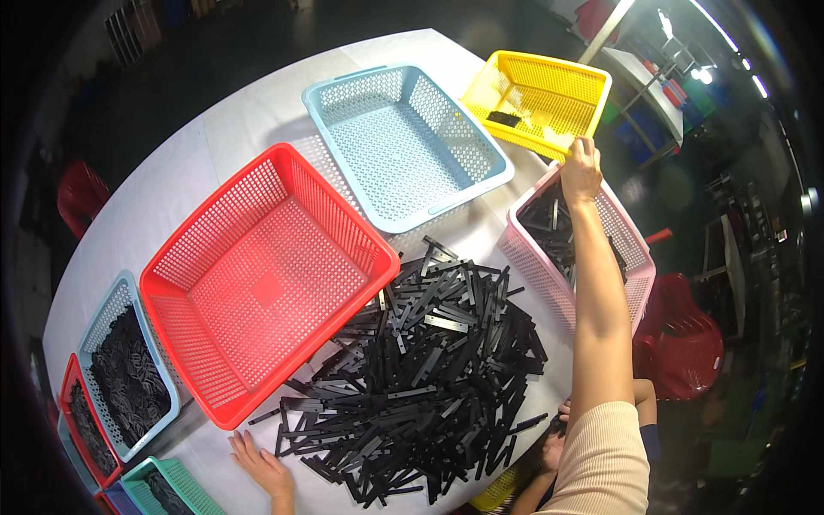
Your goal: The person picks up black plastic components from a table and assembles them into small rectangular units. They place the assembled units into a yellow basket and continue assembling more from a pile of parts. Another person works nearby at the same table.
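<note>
My right hand (582,172) reaches far forward, fingers closed over the near rim of a yellow plastic basket (549,69). A small dark piece (504,118) and some pale scraps lie in that basket. My left hand (260,466) rests on the white table with fingers spread, holding nothing, by the lower corner of a large red basket (266,283). To its right spreads a heap of thin black bars (421,369). Under my right forearm stands a pink basket (631,232) with more dark bars inside; the arm hides part of it.
A light blue basket (390,137) stands beyond the red one. At the left edge are a blue basket (129,369) and a green basket (184,481) holding dark parts. Another person's hand (554,448) shows near my right sleeve. A red chair (682,343) is at the right.
</note>
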`<state>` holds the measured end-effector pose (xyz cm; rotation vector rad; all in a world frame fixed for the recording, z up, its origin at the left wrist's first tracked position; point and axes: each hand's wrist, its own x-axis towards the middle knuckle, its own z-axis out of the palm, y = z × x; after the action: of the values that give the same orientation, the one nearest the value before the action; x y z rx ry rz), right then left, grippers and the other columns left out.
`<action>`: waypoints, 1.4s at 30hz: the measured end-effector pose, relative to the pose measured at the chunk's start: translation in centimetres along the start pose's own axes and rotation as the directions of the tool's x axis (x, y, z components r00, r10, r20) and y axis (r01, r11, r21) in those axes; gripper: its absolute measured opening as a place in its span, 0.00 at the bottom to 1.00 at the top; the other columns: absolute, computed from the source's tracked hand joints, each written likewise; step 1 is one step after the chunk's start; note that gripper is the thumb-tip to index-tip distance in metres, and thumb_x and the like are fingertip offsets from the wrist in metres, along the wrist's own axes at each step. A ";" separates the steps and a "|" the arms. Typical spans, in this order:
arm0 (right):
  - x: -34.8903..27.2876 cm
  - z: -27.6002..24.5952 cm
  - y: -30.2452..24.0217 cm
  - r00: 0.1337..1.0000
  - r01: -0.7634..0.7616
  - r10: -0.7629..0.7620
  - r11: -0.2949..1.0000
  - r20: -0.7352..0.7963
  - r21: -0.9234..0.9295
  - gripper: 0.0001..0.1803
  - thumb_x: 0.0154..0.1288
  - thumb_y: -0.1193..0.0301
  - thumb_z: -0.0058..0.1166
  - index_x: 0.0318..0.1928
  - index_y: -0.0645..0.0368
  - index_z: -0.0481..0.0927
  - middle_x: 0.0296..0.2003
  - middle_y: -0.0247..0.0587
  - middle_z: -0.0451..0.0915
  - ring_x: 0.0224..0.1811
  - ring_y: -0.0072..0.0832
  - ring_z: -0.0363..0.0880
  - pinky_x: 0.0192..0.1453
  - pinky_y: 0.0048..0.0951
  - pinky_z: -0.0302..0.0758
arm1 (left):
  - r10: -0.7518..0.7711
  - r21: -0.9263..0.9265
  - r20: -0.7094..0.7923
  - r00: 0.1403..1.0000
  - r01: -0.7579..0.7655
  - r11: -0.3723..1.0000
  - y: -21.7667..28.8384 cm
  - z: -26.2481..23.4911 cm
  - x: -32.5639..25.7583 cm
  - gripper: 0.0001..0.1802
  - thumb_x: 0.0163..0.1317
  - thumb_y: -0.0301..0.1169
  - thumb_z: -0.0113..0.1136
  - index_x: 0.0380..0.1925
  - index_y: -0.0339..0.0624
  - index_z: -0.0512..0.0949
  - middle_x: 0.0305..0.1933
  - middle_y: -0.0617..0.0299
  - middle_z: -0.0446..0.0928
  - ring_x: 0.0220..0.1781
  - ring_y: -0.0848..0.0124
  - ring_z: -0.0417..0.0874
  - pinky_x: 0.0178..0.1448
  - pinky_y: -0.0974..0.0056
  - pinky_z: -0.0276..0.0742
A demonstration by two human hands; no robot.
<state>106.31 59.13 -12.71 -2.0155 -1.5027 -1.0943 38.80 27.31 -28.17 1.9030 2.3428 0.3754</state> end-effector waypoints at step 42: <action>-28.2 -58.8 -23.6 0.960 0.191 -0.279 0.620 -0.013 0.761 0.11 0.49 0.86 0.60 0.34 0.61 0.80 0.36 0.40 0.76 0.39 0.38 0.80 0.49 0.39 0.79 | 0.244 -0.860 0.358 0.901 0.420 -0.290 -8.8 -26.9 -9.5 0.34 0.67 0.37 0.52 0.69 0.39 0.54 0.66 0.57 0.66 0.65 0.67 0.69 0.67 0.62 0.64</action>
<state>60.48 8.31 -1.59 -1.3052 -1.8988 -0.2933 26.23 12.96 -5.22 0.6113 0.8251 1.2268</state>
